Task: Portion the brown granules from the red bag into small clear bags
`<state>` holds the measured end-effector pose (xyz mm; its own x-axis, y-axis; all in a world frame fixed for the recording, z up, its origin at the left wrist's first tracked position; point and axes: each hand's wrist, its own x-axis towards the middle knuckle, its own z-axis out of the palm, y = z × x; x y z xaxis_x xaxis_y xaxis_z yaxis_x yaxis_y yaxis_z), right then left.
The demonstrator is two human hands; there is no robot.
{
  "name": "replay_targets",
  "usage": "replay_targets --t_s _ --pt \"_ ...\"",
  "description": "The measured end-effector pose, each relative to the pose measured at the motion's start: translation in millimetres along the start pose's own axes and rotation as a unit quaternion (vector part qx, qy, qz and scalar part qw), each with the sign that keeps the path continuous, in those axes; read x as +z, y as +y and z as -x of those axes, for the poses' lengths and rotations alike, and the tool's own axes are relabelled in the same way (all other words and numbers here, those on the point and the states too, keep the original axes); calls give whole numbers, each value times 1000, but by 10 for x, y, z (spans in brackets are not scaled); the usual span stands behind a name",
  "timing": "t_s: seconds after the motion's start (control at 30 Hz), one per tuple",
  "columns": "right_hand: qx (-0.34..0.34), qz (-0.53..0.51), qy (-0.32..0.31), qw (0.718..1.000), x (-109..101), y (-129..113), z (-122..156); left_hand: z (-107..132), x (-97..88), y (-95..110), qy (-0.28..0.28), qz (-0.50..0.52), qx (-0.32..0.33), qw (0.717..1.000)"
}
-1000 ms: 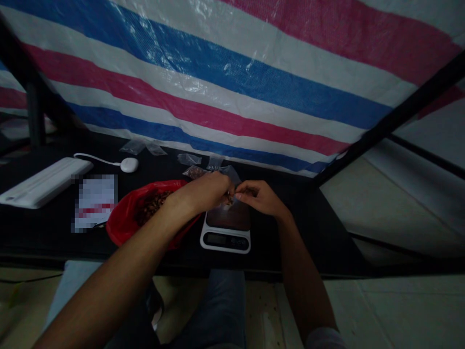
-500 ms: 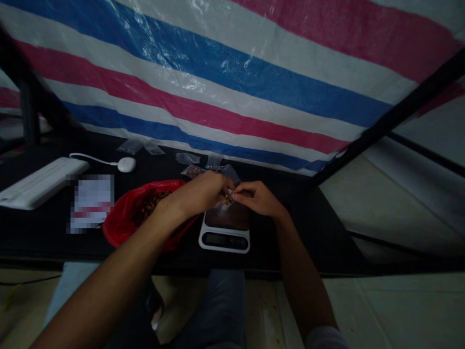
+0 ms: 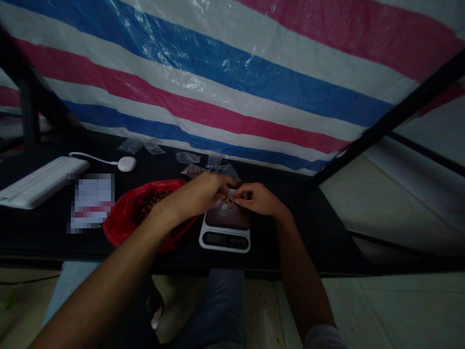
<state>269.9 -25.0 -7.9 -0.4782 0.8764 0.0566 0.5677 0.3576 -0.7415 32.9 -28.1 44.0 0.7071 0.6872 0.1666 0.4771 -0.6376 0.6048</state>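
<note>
Over the kitchen scale [image 3: 225, 237], a small clear plastic bag [image 3: 227, 198] with brown bits in it sits between my hands. My left hand [image 3: 212, 188] is closed, its fingers pinching the bag's left side. From the right, my right hand [image 3: 256, 198] pinches the bag's other edge between thumb and forefinger. Left of the scale lies a red plastic bag [image 3: 121, 218], its mouth spread, full of small brown pieces [image 3: 148, 206] that look like nuts or beans. My left forearm passes over it and hides part of it.
Behind my hands lie a filled clear bag [image 3: 192, 170] and several flat clear bags [image 3: 188, 158]. Farther left are a white power strip-like block [image 3: 43, 182], a white corded puck [image 3: 126, 164] and a blurred packet [image 3: 92, 201]. A striped tarp [image 3: 218, 111] rises behind the black table [image 3: 308, 242].
My fingers have shifted slightly around the small bag, and its brown contents show a little more. The scale and the red bag stay where they were.
</note>
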Motion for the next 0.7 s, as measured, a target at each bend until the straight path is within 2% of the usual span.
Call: replay_targets --t_s 0.2,0.27,0.47,0.57,0.7 --pt "-31 -29 62 997 -51 -117 21 26 43 -69 27 16 5 999" --pt "-49 -41 65 996 -29 -162 19 32 44 -92 33 23 7 999" --pt "-75 -50 33 995 -27 -187 27 2 88 -171 76 14 16 997" --pt "-39 -47 27 998 -81 -150 57 -17 146 -199 47 50 3 998" --pt "-9 -20 -48 999 -80 -108 73 -8 184 -200 30 72 -7 997"
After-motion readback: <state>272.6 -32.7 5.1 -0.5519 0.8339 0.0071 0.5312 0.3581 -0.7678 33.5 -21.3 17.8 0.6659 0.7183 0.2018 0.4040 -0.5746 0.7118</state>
